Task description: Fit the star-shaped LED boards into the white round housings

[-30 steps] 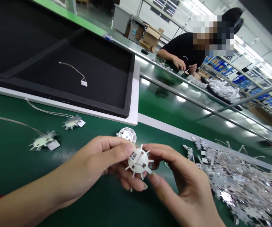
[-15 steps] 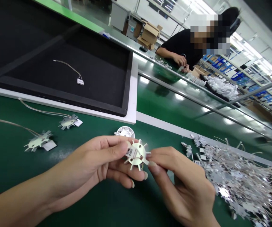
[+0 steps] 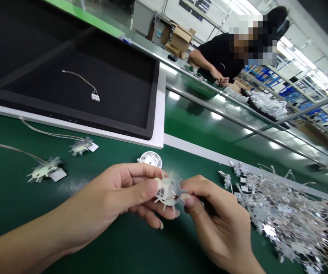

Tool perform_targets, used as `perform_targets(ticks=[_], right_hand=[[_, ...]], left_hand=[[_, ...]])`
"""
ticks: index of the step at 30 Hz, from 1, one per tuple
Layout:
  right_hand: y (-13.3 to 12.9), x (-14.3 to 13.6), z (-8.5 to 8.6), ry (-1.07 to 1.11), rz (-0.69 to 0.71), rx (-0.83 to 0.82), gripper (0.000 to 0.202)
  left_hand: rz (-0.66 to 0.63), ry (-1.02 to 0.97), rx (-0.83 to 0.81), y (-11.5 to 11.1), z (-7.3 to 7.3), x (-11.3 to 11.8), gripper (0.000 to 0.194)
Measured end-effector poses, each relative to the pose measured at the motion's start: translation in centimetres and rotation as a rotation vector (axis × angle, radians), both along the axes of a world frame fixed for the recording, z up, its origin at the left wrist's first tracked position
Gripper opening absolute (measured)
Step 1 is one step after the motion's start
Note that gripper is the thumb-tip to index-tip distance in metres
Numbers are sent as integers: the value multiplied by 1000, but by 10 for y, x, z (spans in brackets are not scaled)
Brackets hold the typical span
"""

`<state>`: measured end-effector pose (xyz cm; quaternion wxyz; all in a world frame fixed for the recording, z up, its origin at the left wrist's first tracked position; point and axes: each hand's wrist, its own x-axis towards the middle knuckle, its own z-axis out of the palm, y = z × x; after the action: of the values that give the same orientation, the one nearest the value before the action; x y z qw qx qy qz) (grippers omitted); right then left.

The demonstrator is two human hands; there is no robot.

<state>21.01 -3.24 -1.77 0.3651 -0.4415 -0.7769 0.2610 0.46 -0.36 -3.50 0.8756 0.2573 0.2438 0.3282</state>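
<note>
My left hand (image 3: 124, 194) is closed on the left side of a small round disc (image 3: 174, 192) with thin tabs around its rim, thumb on top and fingers beneath. A white label piece (image 3: 161, 190) with dark print lies on the disc beside the thumb. From the other side, my right hand (image 3: 221, 220) pinches the disc's right edge between thumb and index finger. Just behind my left fingers, a white round spoked plastic part (image 3: 150, 159) rests on the green table. What lies under the disc is hidden by my fingers.
Two similar wired discs, a nearer one (image 3: 44, 171) and a farther one (image 3: 80, 145), lie left. A black tray (image 3: 118, 95) holds a small wired piece (image 3: 95, 97). A heap of tabbed discs (image 3: 284, 217) covers the right side. Across the bench, a person (image 3: 218, 53) works.
The disc has shifted slightly right and tilted, and its face looks greyer than the earlier pale green. My right fingers keep pinching its right edge. The person opposite has brought their hands together.
</note>
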Motion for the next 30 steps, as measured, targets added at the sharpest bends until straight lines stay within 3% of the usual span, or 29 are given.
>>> perform_targets(ticks=[7, 11, 16, 22, 26, 30], right_hand=[[-2, -5, 8, 54, -21, -184, 16], [-2, -5, 8, 156, 18, -431, 22], [0, -3, 6, 288, 48, -710, 29], [0, -6, 11, 229, 18, -710, 34], [0, -6, 11, 194, 32, -683, 30], [-1, -4, 10, 150, 29, -672, 29]], left_hand=[[-44, -3, 72, -1, 0, -2, 22], [-56, 27, 92, 0, -1, -4, 9], [-76, 37, 80, 1, -3, -3, 8], [-70, 138, 19, 1, 7, -1, 23], [-56, 220, -7, 2, 16, -3, 22], [-42, 217, 20, 3, 11, -3, 20]])
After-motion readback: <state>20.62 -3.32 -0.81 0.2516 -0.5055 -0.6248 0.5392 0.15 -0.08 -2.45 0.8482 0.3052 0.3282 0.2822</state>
